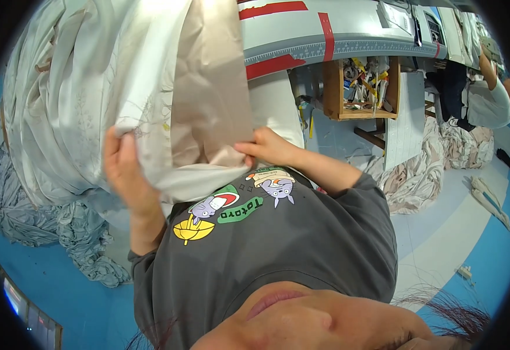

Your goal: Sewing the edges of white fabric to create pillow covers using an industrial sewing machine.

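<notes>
A long cream fabric panel (144, 76) with a faint embroidered pattern hangs in folds over the table edge in front of me. Along its right side runs a smooth beige fabric strip (211, 87). My left hand (125, 166) is closed on the cream fabric, the cloth bunched between thumb and fingers. Lower right on the strip, my right hand (262, 147) pinches the beige fabric's edge between thumb and fingertips. Between the two hands the cloth sags close to my body.
A white table with a measuring scale (348, 48) and red tape (275, 65) extends to the right. Below it sits a wooden drawer (360, 111) of odds and ends. Fabric heaps (409, 184) lie on the floor on both sides. Another person (488, 102) works at far right.
</notes>
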`<action>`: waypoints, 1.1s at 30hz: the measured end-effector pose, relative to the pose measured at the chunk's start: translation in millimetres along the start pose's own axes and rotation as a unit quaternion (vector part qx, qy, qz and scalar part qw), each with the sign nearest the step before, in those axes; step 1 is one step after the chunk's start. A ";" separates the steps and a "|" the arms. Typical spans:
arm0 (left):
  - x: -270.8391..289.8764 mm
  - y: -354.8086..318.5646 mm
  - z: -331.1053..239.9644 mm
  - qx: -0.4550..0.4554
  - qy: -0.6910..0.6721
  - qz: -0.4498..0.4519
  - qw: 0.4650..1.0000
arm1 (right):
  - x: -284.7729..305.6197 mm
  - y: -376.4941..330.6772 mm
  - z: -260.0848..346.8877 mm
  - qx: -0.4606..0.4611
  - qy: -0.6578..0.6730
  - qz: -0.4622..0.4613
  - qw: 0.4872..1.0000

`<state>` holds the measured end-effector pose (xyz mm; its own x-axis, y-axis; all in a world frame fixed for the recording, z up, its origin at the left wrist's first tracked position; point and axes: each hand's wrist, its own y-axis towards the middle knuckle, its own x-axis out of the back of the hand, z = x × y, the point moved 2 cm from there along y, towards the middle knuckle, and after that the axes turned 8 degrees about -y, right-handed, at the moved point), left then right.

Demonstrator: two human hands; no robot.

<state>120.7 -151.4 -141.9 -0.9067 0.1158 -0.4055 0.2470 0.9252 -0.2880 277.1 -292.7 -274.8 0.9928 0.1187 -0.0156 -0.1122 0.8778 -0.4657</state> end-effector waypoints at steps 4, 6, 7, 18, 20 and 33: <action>-29.9 -10.8 -4.6 -0.314 0.444 0.393 0.742 | 1.2 -38.0 -2.5 -0.103 0.041 0.095 0.989; -29.8 -10.0 38.8 -0.208 0.572 0.441 0.660 | 8.0 -44.2 3.6 -0.081 0.023 0.057 0.995; -27.6 -7.5 61.2 -0.161 0.596 0.452 0.645 | 9.5 -44.9 5.4 -0.075 0.042 0.059 0.995; -31.0 9.9 96.4 -0.117 0.581 0.405 0.696 | 28.5 -31.4 45.1 0.082 -0.358 0.130 0.921; -33.2 11.2 97.2 -0.116 0.587 0.405 0.691 | 57.1 -28.1 77.9 0.214 -0.471 -0.016 0.856; -84.0 227.8 17.2 -0.446 0.460 0.168 0.749 | 78.6 27.8 76.2 0.516 -0.489 -0.039 0.703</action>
<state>259.0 43.3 -188.4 -0.7975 0.2168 0.5630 0.5600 0.6133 0.5571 348.8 -223.6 -221.6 0.5509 -0.1282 0.8247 -0.5307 0.7088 0.4647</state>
